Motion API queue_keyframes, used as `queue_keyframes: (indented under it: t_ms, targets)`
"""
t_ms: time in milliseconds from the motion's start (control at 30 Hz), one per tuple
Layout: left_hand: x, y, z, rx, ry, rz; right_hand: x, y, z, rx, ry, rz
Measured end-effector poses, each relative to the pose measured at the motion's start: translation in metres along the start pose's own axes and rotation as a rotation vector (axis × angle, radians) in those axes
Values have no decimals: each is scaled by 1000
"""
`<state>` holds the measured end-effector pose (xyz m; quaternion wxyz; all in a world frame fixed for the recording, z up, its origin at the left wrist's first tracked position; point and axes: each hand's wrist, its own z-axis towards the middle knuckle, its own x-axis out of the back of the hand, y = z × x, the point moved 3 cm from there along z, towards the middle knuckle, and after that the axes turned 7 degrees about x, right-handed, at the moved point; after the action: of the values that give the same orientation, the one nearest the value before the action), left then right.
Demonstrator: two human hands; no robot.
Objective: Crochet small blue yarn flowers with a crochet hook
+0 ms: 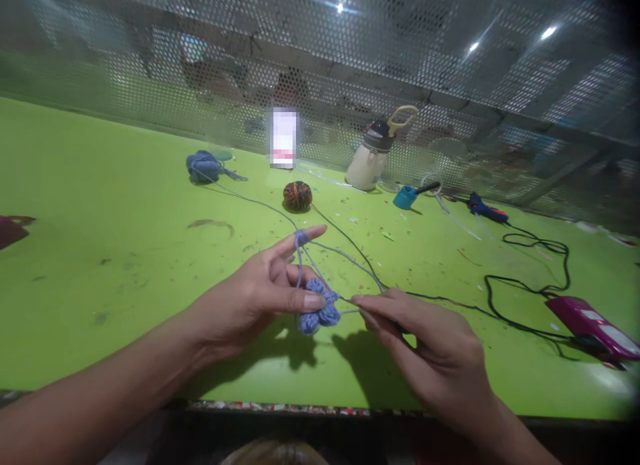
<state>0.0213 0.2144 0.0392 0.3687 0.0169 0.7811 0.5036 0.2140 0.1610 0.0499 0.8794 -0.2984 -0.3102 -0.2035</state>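
My left hand (270,285) pinches a small blue crocheted flower (327,311) between thumb and fingers. Its index finger points out to the right with blue yarn (301,238) wound round it. From that finger, strands run down to the flower and back to a blue yarn ball (203,166). My right hand (425,338) is closed on a thin crochet hook (346,299), whose tip meets the flower's right side; most of the hook is hidden by the fingers. A loop of blue yarn also reaches the right fingertips.
Behind the hands lies a dark multicoloured yarn ball (297,196). A bottle (367,161) and a blurred bright rectangle (284,138) stand before the perforated metal screen (320,71). A blue pot (405,197), a blue-handled tool (487,208) and a magenta device (593,325) with black cord lie rightward.
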Motion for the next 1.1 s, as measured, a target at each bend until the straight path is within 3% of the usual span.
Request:
queue_keyframes:
  t_ms: [167,267,433,500,600,800,1100]
  targets:
    - [1,-2,1,-23,-19,39,3,0,1,-38,13,45]
    - [2,-2,1,-9,-2,64,0,4,0,-184,7,194]
    - [3,-4,4,-1,12,86,-25,15,-12,-676,-21,858]
    - [4,-6,4,-6,14,90,-35,14,-14,-781,13,1094]
    - [5,-7,5,-22,25,101,-43,10,-11,-830,78,1244]
    - [6,-7,6,-27,39,190,-45,5,-8,-857,76,1245]
    - [6,-8,6,-58,57,319,-34,0,-4,-657,85,699]
